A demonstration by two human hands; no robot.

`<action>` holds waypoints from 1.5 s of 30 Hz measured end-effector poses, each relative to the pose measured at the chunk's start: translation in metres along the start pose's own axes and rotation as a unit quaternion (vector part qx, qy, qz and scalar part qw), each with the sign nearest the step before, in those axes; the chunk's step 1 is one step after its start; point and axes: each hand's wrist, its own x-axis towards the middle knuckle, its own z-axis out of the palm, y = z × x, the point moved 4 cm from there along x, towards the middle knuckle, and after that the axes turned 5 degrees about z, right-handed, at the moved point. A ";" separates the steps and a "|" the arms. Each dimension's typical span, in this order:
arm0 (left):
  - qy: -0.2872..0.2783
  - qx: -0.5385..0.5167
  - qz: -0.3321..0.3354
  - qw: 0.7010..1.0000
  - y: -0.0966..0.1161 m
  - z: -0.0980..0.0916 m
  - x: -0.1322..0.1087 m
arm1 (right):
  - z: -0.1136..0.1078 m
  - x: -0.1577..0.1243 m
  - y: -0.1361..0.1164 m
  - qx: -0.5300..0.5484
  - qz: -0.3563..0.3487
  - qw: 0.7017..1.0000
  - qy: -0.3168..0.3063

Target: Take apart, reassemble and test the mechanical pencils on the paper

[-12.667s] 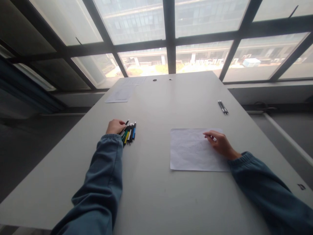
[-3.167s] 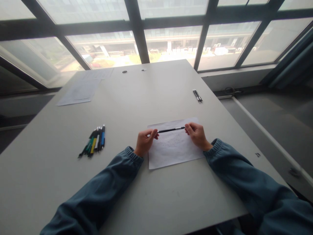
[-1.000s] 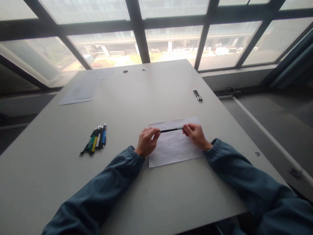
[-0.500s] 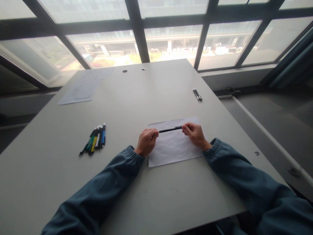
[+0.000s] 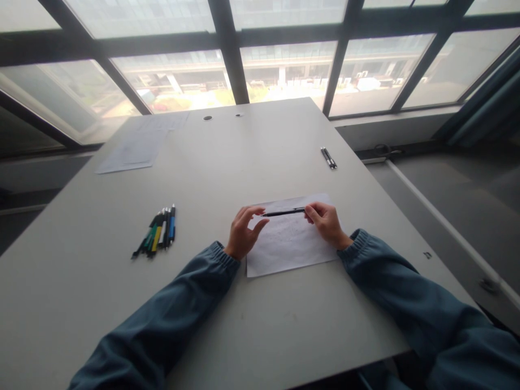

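Our right hand (image 5: 327,223) grips one end of the black pen (image 5: 282,212) above the sheet of paper (image 5: 280,255) while our left hand (image 5: 242,234) stands open around its tip, so a slack pinch could let it drop and roll onto the table (image 5: 260,330)

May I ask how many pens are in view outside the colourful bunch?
3: a black pen in the right hand, and two dark pens side by side toward the right edge of the table.
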 end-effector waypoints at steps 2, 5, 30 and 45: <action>0.004 0.011 0.005 1.000 0.002 -0.001 0.000 | 0.000 0.000 0.000 0.002 -0.001 1.000 0.000; 0.006 0.015 0.012 1.000 0.002 -0.001 0.000 | 0.000 0.000 0.001 0.003 -0.001 1.000 0.000; -0.031 -0.003 -0.015 0.999 -0.005 0.002 -0.003 | 0.000 -0.001 -0.003 -0.001 -0.004 1.000 -0.006; -0.037 -0.047 -0.050 0.997 -0.007 0.002 -0.004 | 0.000 -0.002 -0.006 0.002 -0.007 1.000 -0.005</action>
